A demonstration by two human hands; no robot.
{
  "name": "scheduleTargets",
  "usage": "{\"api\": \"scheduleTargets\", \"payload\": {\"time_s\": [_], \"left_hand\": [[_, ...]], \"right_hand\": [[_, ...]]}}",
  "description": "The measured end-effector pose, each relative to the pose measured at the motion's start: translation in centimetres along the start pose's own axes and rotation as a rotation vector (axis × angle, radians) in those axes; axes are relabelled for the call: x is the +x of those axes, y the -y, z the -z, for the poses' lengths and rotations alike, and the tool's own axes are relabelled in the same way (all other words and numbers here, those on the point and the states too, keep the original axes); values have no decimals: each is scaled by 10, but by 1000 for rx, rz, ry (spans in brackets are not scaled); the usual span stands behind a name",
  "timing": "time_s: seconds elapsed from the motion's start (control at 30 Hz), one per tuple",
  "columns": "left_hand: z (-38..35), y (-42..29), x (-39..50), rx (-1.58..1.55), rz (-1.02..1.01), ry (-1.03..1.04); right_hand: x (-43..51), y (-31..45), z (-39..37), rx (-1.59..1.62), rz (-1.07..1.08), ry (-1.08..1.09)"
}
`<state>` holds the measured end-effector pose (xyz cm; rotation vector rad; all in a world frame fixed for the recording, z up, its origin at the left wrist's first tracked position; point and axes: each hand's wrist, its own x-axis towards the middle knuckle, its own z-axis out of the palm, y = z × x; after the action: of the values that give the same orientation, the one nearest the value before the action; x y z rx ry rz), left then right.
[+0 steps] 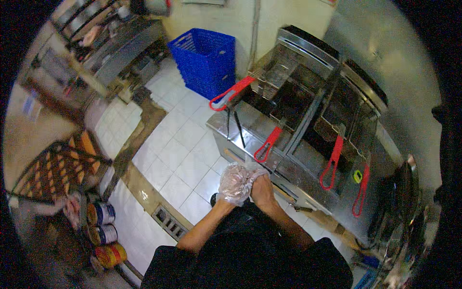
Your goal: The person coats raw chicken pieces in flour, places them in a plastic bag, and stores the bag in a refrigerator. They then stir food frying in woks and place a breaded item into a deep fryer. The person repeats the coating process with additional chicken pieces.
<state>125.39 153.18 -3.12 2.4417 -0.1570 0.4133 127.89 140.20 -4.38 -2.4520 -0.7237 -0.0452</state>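
Observation:
A clear, crinkled plastic glove covers my left hand [234,183], held in front of my body. My right hand [260,186] touches its side and grips a piece of thin clear plastic [257,169]; whether this is a second glove or part of the first is unclear. Both hands are close together beside the front edge of a steel deep fryer [249,139]. Fryer baskets with red handles [267,144] rest in the fryer's wells, the handles pointing towards me and to the left.
Stacked blue plastic baskets [207,65] stand by the wall. A small yellow-green device [357,176] lies on the fryer's right part. At the left are several cans [111,254] and a rack. A drain grate [169,222] is set in the tiled floor.

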Motion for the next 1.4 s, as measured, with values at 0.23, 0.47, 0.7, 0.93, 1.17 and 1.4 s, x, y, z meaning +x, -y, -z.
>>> {"api": "scheduleTargets", "payload": {"time_s": [0.23,0.47,0.7,0.93,1.17,1.4], "left_hand": [[36,30,34,60,-90,375],[35,34,26,-95,-48,286],[-1,60,11,-110,-130,517],[2,54,11,-138,-290,443],[5,49,24,-71,-148,567],[-9,51,6,-126,-261,567]], "right_hand": [[2,-43,-12,271,-493,105],[3,7,-28,1867,-723,-463],[-2,6,-51,626,-540,-374],[-1,-13,-57,529,-812,-216],[15,-5,-66,1554,-688,-413],[42,6,-17,760,-501,-545]]}}
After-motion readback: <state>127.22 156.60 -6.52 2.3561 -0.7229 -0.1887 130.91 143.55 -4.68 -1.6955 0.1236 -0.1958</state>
